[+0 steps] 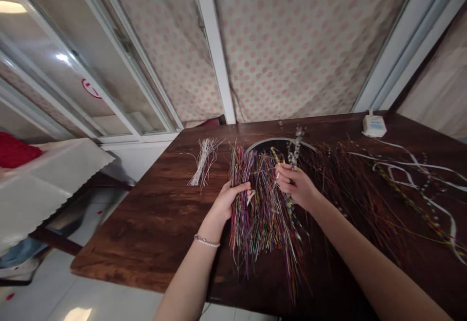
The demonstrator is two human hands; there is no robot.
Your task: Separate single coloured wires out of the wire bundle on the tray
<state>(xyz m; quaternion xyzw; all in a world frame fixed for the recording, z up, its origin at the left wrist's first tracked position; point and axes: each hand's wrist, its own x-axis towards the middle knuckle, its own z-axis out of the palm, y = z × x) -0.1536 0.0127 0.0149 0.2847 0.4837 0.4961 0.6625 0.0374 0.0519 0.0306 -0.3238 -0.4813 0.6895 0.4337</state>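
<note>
Left hand (226, 200) clasps the left side of a multicoloured strand bundle (255, 233), thumb across it (a beaded bracelet (206, 241) circles that wrist). Leftward, wood grain gives room for moving out to the table's (146, 233) rounded corner, past a sheaf of thin white strings (203, 163). The strand bundle lies below and between both hands, its ragged ends near the front edge, a round dark object with a pale curved rim (279, 139) behind. Right hand (297, 187) pinches speckled strands (298, 143), blurred at the top. Farther right, room narrows among wiry reddish-brown strands (359, 185), flat white ribbon (453, 228) and a boxy white device (375, 125).
</note>
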